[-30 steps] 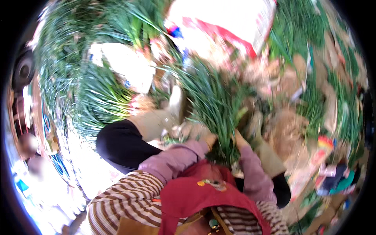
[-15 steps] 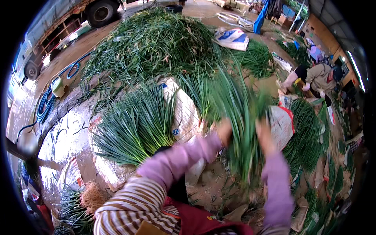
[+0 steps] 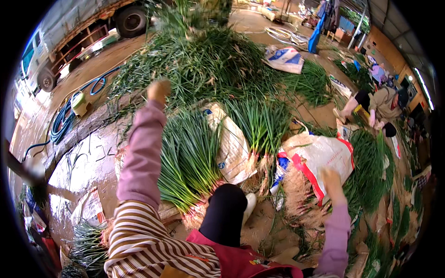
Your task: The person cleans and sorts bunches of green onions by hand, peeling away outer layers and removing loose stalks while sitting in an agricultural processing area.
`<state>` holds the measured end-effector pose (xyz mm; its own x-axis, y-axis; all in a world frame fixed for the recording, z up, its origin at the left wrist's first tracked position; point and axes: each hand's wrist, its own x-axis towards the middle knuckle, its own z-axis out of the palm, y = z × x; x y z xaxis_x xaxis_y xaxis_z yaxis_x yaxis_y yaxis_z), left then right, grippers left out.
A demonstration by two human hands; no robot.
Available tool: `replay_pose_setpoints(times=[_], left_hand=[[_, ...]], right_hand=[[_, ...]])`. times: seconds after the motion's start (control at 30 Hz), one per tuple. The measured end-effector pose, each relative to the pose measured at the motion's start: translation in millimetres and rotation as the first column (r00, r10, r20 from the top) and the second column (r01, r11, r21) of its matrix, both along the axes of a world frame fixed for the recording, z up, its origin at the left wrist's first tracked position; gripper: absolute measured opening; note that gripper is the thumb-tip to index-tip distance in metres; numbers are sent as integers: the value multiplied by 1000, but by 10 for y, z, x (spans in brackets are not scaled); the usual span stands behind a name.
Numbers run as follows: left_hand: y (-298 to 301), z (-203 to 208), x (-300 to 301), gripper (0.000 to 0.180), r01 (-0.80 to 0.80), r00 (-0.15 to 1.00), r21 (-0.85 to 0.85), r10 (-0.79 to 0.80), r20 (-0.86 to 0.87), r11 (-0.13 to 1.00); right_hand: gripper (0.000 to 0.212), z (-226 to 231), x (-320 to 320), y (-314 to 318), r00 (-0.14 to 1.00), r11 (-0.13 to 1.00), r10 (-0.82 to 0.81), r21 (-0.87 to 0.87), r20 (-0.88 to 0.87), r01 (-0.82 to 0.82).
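Observation:
My left hand reaches far out to the left, at the near edge of a big heap of loose green leaves. It looks balled, but blur hides its fingers. Above the heap a smeared tuft of leaves shows. Closer to me, spring onions lie fanned out with their roots toward my knee. My right hand is over a white sack with a red edge, its fingers too blurred to read. Rooty spring onion ends stick out from under that sack.
More spring onions lie beyond a flattened sack. A blue hose and a truck are at the left. At the right a person bends over a long green pile. Another bundle lies lower left.
The green bundle has left my hands, and blurred leaves now show above the heap. My left hand has swung out to the far left; my right has moved slightly right and down.

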<state>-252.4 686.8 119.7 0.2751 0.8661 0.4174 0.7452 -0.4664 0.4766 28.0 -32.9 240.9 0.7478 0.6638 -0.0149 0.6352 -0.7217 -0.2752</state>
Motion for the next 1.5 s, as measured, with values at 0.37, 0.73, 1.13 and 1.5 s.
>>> replay_pose_setpoints(times=[0.37,0.73,1.13,1.5], left_hand=[[-1971,-1646,306,13,655,521,-13,-465,-716,755],[-3905,-920,837,33,615,788,-787,27,615,-48],[-4036,-1285,367,40,660,745,-716,78,662,-227],[-4583,-1399,590,20,622,783,-757,125,610,-199]], right_hand=[[30,923,-587,-1463,981,974,-193,-115,14,194],[42,2873,-1649,-805,567,992,21,54,823,-116],[36,3333,-1824,-1376,194,938,-114,170,974,-301],[33,3435,-1777,-1633,170,979,-75,105,983,-174]])
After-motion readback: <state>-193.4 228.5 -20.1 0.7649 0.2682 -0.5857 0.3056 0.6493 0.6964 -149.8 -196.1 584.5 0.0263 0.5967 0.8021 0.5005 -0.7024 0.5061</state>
